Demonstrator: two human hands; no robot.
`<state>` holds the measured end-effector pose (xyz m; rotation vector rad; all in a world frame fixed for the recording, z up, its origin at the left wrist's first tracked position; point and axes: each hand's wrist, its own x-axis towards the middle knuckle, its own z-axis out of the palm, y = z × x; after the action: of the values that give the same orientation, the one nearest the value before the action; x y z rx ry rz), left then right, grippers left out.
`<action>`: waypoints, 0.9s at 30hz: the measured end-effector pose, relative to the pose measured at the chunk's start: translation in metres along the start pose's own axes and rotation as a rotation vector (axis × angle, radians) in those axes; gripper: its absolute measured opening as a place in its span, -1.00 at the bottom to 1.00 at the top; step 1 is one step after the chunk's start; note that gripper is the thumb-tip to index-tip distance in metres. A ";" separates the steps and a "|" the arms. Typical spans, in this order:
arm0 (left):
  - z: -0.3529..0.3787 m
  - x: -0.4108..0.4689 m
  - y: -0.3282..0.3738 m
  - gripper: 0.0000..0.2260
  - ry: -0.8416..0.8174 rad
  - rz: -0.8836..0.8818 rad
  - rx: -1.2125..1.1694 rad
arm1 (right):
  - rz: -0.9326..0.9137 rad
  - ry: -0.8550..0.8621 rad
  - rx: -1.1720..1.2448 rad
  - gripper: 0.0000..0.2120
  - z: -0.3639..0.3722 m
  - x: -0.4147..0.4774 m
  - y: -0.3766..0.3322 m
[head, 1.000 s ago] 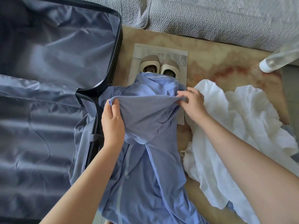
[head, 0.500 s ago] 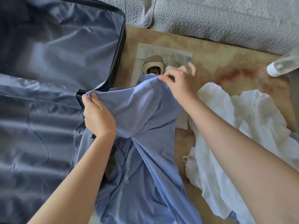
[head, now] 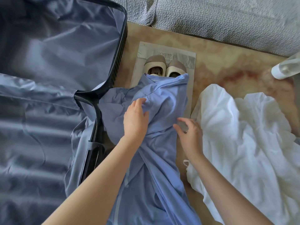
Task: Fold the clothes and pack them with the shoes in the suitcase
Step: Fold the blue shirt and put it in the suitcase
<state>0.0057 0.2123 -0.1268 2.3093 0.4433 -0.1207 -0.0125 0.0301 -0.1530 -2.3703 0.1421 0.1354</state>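
Observation:
A light blue garment (head: 164, 101) lies lengthwise on the floor, its far end folded over and covering the heels of a pair of beige shoes (head: 164, 66). My left hand (head: 135, 118) rests flat on the fold, fingers spread. At the garment's right edge my right hand (head: 189, 134) hovers, open and blurred. The open suitcase (head: 121, 46), with grey-blue lining, fills the left side. A crumpled white garment (head: 243, 135) lies to the right.
The shoes stand on a pale paper bag (head: 191, 57) on the tan patterned floor (head: 227, 65). A grey textured sofa (head: 227, 18) runs along the top. A clear plastic bottle (head: 285, 69) pokes in at the right edge.
Both hands carried the blue garment's edge away from me and laid it down over the shoes. They have let go; the left now presses on the fold, the right pulled back to the side.

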 end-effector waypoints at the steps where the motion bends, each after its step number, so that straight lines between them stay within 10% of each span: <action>1: 0.002 0.005 0.000 -0.60 -0.036 -0.031 -0.041 | 0.058 -0.016 0.045 -0.79 0.004 -0.004 0.000; 6: 0.006 0.043 -0.003 -0.40 -0.047 -0.154 -0.051 | 0.278 -0.036 0.159 -0.84 0.025 -0.013 -0.001; 13: -0.017 0.072 -0.001 -0.82 -0.010 -0.164 -0.162 | 0.351 0.056 0.194 -0.92 0.033 -0.019 -0.022; 21: -0.045 0.082 0.006 -0.88 0.245 -0.128 -0.044 | 0.144 0.281 0.237 -0.87 0.046 -0.049 -0.047; 27: -0.031 0.090 -0.003 -0.78 0.087 -0.131 0.270 | 0.143 0.155 0.153 -0.82 0.056 -0.046 -0.049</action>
<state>0.0877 0.2614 -0.1274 2.5567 0.6576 -0.1519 -0.0543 0.1074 -0.1530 -2.2156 0.3832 0.0079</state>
